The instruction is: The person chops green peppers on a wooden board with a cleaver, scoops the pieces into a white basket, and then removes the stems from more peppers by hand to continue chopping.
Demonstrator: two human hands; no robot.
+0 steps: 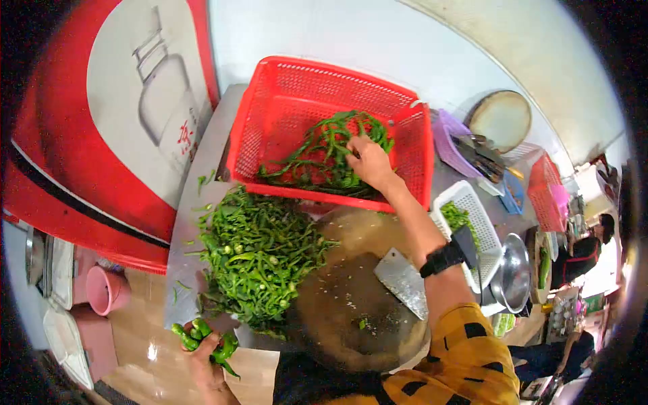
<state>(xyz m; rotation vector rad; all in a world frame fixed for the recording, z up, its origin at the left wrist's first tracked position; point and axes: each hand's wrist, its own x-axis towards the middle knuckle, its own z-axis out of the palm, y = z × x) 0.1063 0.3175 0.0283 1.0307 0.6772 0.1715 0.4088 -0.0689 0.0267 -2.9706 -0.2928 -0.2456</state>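
In the lower left, my left hand [201,358] is closed around several green chili peppers [225,345], their ends sticking out past the fingers. My right hand [370,162] reaches into the red basket [270,115], its fingers curled into the long green chili peppers [317,152] lying there. Its fingertips are partly hidden among them. A big heap of cut green peppers and stems [260,260] lies on the counter between my hands. To its right, a cleaver [403,283] rests flat on a round chopping board [337,317] with small scraps on it.
A white basket [496,250] with chopped green pieces stands right of the board, beside a metal bowl [511,273]. A purple basket [449,135] holds knives near a round board [501,121] leaning on the wall. At left stands a red cabinet [54,135]; people are at the far right.
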